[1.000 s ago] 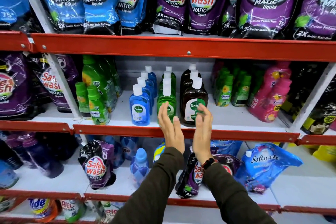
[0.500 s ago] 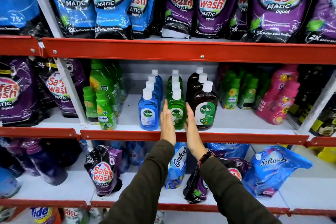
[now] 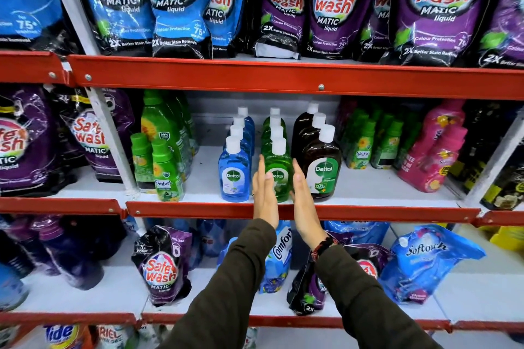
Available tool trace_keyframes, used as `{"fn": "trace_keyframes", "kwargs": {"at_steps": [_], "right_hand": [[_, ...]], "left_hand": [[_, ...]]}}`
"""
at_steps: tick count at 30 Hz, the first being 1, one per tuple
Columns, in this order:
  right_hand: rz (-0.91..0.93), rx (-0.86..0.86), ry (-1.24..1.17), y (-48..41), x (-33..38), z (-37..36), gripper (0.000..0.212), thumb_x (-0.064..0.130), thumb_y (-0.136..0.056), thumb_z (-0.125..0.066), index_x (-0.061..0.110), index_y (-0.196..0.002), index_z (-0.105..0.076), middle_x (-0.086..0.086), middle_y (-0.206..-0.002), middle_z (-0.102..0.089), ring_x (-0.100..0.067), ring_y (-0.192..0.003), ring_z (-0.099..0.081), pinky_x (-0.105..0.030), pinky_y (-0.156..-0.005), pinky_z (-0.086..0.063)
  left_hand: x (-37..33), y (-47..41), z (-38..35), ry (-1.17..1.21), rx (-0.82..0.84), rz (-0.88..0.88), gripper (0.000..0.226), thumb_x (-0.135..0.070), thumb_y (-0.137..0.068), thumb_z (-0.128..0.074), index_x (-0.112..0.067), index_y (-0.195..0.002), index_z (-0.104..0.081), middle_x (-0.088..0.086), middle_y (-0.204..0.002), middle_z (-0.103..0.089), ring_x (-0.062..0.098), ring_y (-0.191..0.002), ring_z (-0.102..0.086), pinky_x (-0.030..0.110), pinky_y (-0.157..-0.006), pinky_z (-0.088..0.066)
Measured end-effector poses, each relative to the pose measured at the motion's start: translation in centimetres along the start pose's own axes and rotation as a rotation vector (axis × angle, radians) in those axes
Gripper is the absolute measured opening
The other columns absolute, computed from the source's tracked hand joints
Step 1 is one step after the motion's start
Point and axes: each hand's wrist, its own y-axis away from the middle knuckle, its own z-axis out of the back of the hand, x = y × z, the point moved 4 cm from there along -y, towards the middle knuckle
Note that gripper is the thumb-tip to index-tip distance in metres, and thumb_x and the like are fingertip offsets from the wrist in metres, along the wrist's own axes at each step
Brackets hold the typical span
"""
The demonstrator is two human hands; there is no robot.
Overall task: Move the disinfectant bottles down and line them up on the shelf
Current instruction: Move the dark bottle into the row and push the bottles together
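Frame centre: left hand [image 3: 265, 195] and right hand [image 3: 303, 198], both flat and released, flank the front green Dettol bottle [image 3: 277, 171] on the shelf [image 3: 368, 187]; contact unclear.

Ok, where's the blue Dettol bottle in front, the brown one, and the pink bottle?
Front blue Dettol bottle [image 3: 234, 176]: head view, on its white label.
Front brown Dettol bottle [image 3: 323, 170]: head view, on its green and white label.
Front pink bottle [image 3: 433, 163]: head view, on the middle of its body.
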Motion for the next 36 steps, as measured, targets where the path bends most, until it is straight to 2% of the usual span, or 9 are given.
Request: {"fn": "trace_keyframes", "kwargs": {"at_steps": [3,7,10,13,16,19,23,27,36], "right_hand": [[0.003,-0.008,0.007,0.1,0.0,0.1,0.081,0.091,-0.079,-0.034,0.053,-0.151,-0.029,0.018,-0.166,-0.031,-0.001,-0.153,-0.029,-0.046,-0.13,-0.021],[0.026,-0.102,-0.006,0.2,-0.6,0.7,0.083,0.09,-0.08,-0.036,0.046,-0.15,-0.038,0.014,-0.161,-0.042,-0.004,-0.149,-0.038,-0.046,-0.127,-0.029],[0.095,-0.26,-0.001,0.9,-0.6,0.8,0.065,0.087,-0.082,-0.036,0.049,-0.131,-0.052,0.006,-0.144,-0.056,-0.014,-0.137,-0.052,-0.048,-0.12,-0.039],[0.179,-0.304,0.008,1.6,-0.1,-0.2,0.054,0.079,-0.089,-0.035,0.043,-0.121,-0.059,0.002,-0.129,-0.064,-0.022,-0.124,-0.06,-0.054,-0.11,-0.045],[0.148,-0.174,-0.053,1.7,0.3,-2.8,0.055,0.073,-0.091,-0.039,0.037,-0.126,-0.062,0.0,-0.135,-0.065,-0.024,-0.127,-0.061,-0.051,-0.112,-0.046],[0.011,0.022,-0.063,1.3,0.3,-5.7,0.07,0.087,-0.079,-0.038,0.047,-0.136,-0.05,0.01,-0.155,-0.049,-0.014,-0.146,-0.046,-0.043,-0.126,-0.032],[-0.118,0.111,-0.001,0.2,-0.3,-7.6,0.105,0.094,-0.074,-0.036,0.029,-0.156,-0.036,0.014,-0.163,-0.034,-0.006,-0.153,-0.032,-0.041,-0.131,-0.021],[-0.167,0.177,0.021,-0.7,-1.8,-8.0,0.102,0.093,-0.076,-0.04,0.031,-0.156,-0.036,0.012,-0.164,-0.038,-0.003,-0.152,-0.034,-0.042,-0.13,-0.022],[-0.185,0.19,0.03,-0.4,-0.3,-8.5,0.098,0.088,-0.081,-0.04,0.03,-0.16,-0.026,0.011,-0.167,-0.032,-0.003,-0.153,-0.031,-0.041,-0.13,-0.022]], "left_hand": [[0.1,0.1,0.0,-0.01,-0.002,-0.005,0.057,-0.054,-0.102,-0.027,-0.044,-0.157,-0.017,-0.019,-0.164,-0.019,0.002,-0.152,-0.016,0.041,-0.128,-0.014],[0.2,1.0,0.3,-0.034,-0.064,-0.049,0.061,-0.052,-0.102,-0.031,-0.035,-0.159,-0.017,-0.021,-0.16,-0.018,0.001,-0.151,-0.017,0.042,-0.128,-0.017],[0.2,2.0,1.2,-0.097,-0.119,-0.16,0.053,-0.051,-0.104,-0.034,-0.041,-0.154,-0.023,-0.016,-0.16,-0.026,0.005,-0.15,-0.025,0.043,-0.126,-0.024],[-0.6,2.7,2.9,-0.139,-0.223,-0.308,0.052,-0.047,-0.103,-0.034,-0.031,-0.153,-0.032,-0.007,-0.157,-0.037,0.013,-0.148,-0.033,0.042,-0.123,-0.027],[-1.7,2.0,5.3,-0.123,-0.35,-0.363,0.052,-0.043,-0.102,-0.034,-0.024,-0.15,-0.036,0.0,-0.156,-0.039,0.016,-0.146,-0.034,0.028,-0.12,-0.025],[-1.6,-0.2,7.9,-0.068,-0.356,-0.258,0.062,-0.053,-0.099,-0.03,-0.027,-0.155,-0.029,-0.01,-0.159,-0.029,0.006,-0.15,-0.024,0.018,-0.119,-0.016],[0.5,-3.4,10.0,0.067,-0.202,-0.018,0.083,-0.071,-0.09,-0.031,-0.024,-0.158,-0.024,-0.012,-0.16,-0.022,0.014,-0.155,-0.02,0.033,-0.125,-0.015],[4.6,-5.3,10.5,0.132,-0.037,0.109,0.097,-0.089,-0.08,-0.047,-0.028,-0.155,-0.038,0.004,-0.16,-0.043,0.023,-0.148,-0.04,0.054,-0.124,-0.027],[1.1,-3.3,10.7,0.107,-0.046,0.077,0.095,-0.083,-0.082,-0.044,-0.024,-0.156,-0.035,0.008,-0.157,-0.045,0.02,-0.141,-0.048,0.049,-0.12,-0.037]]}}
